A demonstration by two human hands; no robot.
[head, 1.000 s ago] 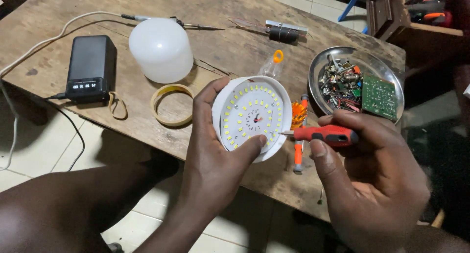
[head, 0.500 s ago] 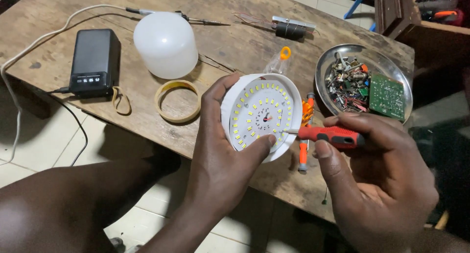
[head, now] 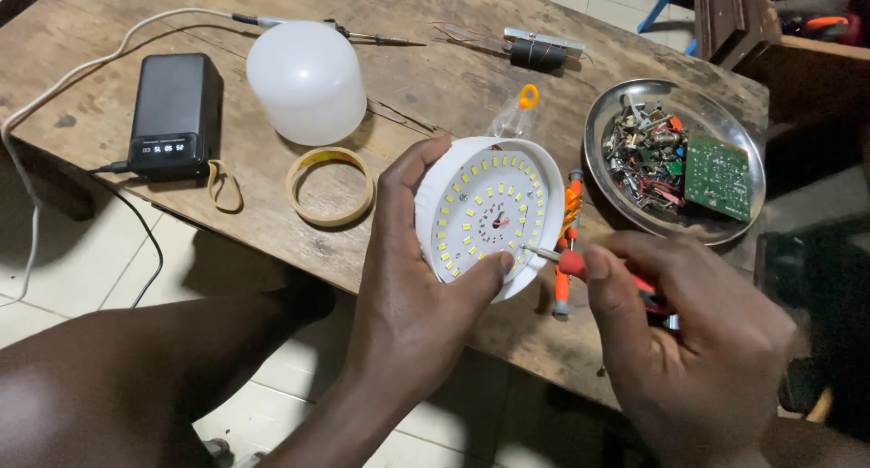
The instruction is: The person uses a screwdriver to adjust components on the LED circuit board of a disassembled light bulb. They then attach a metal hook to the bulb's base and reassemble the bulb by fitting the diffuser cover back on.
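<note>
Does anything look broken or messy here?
Yes. The lamp in the left hand is open, its LED board bare; its white dome lies apart on the table. The right hand pokes it with a screwdriver. Loose parts fill the metal dish.

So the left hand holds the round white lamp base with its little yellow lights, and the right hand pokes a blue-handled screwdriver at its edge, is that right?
Not quite: the screwdriver has a red handle, not blue, as the head view shows. The left hand does hold the round white lamp base, and the right hand puts the tip at its edge.
</note>
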